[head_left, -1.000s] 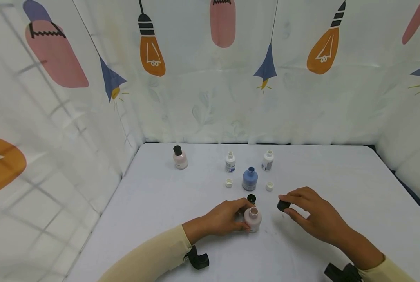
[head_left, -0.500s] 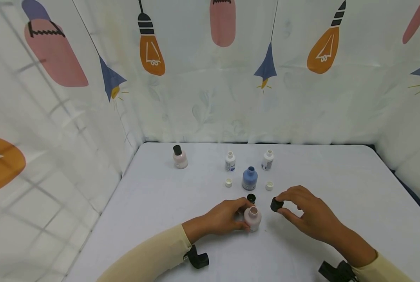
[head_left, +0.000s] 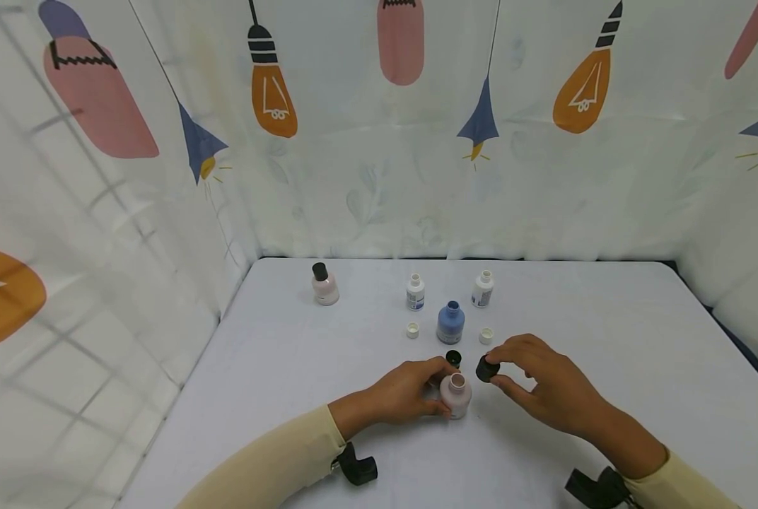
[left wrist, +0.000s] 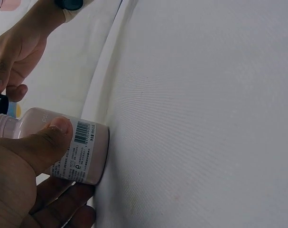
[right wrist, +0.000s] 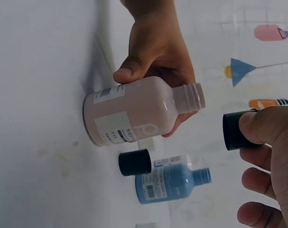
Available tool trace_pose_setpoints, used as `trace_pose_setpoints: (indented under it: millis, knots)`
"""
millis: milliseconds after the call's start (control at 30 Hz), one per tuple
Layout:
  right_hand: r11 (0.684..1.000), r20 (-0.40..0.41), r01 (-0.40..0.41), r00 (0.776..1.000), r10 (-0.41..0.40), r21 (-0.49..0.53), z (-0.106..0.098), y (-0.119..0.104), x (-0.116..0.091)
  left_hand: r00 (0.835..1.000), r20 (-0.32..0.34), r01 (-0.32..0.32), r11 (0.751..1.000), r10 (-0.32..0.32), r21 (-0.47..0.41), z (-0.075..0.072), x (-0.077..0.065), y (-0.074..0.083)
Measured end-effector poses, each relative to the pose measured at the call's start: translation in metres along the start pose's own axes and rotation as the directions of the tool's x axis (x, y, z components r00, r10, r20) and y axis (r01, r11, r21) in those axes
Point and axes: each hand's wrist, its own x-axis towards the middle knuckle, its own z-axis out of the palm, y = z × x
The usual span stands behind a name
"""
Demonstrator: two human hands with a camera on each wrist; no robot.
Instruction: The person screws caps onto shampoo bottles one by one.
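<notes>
"Holding with both hands, low and central in the head view: is that what you are doing?"

"Yes. Your left hand (head_left: 404,394) has its grip curled around a pink bottle (head_left: 456,399), which stands upright and uncapped on the white worktop (head_left: 621,339). Your right hand (head_left: 538,385), to the bottle's right, has a narrow grip: thumb and fingertips pinch a black cap (head_left: 488,368)."

"Which step does that suggest?"

"Probably capping. The cap is apart from the threaded neck, beside it and slightly higher in the frame. Your next move seems to call for a short shift left, the cap level over the neck, then a twist while your left grip steadies the bottle."

"What might crowd you?"

"A second black cap (head_left: 453,359) sits just behind the bottle, close to your left fingers; a low sweep could knock it. Farther up the frame are an open blue bottle (head_left: 451,325), a left white cap (head_left: 413,330), a right white cap (head_left: 486,336), and two open white bottles (head_left: 416,293)."

"And the edges?"

"The far edge crosses mid-frame against a patterned backdrop (head_left: 379,177), well apart from your hands. The left edge slopes toward the lower left. Your easiest room lies to the right."
</notes>
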Motion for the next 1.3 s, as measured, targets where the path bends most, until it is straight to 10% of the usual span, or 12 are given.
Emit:
trace_pose_setpoints:
  millis: [1300]
  knots:
    - [0.992, 0.012, 0.111, 0.994, -0.111, 0.052, 0.020, -0.010, 0.017, 1.000, -0.002, -0.005, 1.000, 0.005, -0.007, 0.002, 0.000, -0.002]
